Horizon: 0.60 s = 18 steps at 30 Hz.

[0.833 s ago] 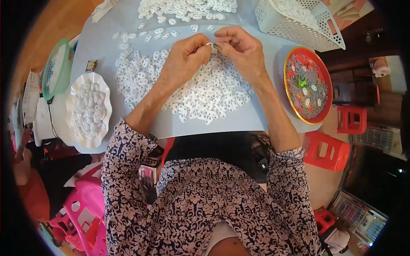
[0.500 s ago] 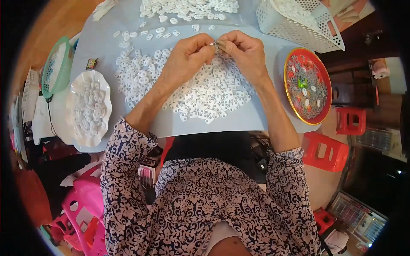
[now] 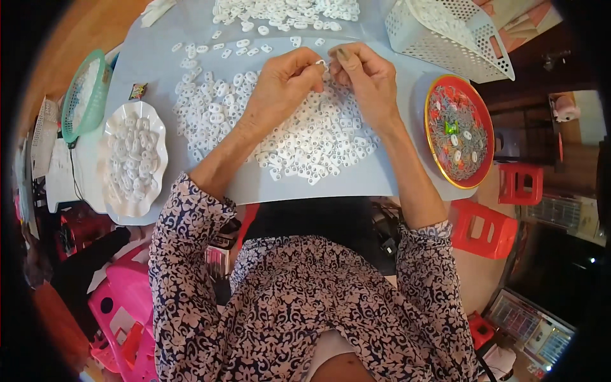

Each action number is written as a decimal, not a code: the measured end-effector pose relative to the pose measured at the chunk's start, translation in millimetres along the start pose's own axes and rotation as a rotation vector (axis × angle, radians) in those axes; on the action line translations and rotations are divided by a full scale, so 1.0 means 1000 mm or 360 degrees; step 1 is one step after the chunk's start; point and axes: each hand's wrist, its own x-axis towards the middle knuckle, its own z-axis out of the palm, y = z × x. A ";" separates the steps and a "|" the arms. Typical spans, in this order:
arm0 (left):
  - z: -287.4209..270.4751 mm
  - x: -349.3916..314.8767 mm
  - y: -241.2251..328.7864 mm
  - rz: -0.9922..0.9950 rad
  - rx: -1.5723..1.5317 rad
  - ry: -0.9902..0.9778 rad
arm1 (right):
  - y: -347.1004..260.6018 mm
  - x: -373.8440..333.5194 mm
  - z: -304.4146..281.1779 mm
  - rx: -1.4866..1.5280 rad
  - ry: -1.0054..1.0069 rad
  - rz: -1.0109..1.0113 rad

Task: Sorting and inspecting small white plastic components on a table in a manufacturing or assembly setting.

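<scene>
My left hand (image 3: 286,79) is closed in a pinch on a small white plastic piece (image 3: 323,65), which shows at its fingertips. Just beside it, my right hand (image 3: 368,79) has its fingers curled and its thumb against the index finger; whatever it may hold is too small to make out. Below both hands spreads a heap of white plastic pieces (image 3: 312,149), each small, rounded and with two holes. At the right stands a red, gold-rimmed tray (image 3: 433,149) of thin grey metal parts, with a few white pieces and a green wrapped item (image 3: 451,128) on top.
A white scalloped dish (image 3: 159,164) of white pieces stands on the grey-blue table (image 3: 254,188) at the left, near a small wrapper (image 3: 137,91). A green basket (image 3: 102,102) lies farther left. A white perforated basket (image 3: 433,51) is at the back right, beyond it red stools (image 3: 485,229).
My right hand has drawn slightly away from the left, and its thumb now points upward. The left hand keeps its pinch on the white piece.
</scene>
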 end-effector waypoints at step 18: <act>-0.001 0.001 0.006 -0.0063 -0.0017 -0.0031 | 0.005 -0.004 0.003 -0.0104 0.0010 -0.0073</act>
